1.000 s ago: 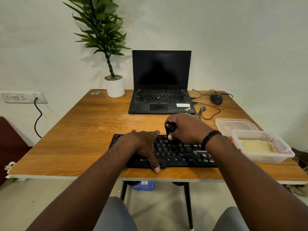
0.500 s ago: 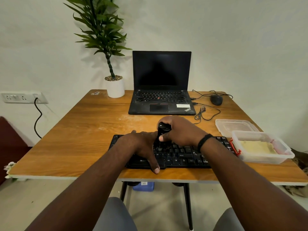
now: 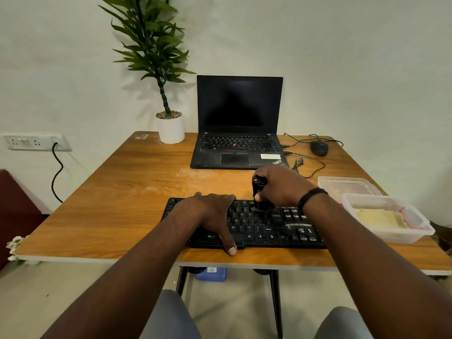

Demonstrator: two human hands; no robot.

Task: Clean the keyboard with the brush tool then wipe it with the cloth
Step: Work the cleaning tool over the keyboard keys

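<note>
Black plastic keyboard [image 3: 259, 225] is lying at the near edge of the wooden table [image 3: 110, 204]. On its left half the left hand [image 3: 210, 211] is pressing flat, fingers straight, steadying it. Right of that, the right hand [image 3: 281, 185] is gripping the black brush tool [image 3: 258, 189], bristles touching the far key rows. Short, light strokes along each row would probably lift dust best. Yellow cloth [image 3: 380, 217] is waiting in the clear plastic box [image 3: 420, 234] at the right.

Left hand [image 3: 210, 214] hides keyboard [image 3: 264, 223] keys
</note>
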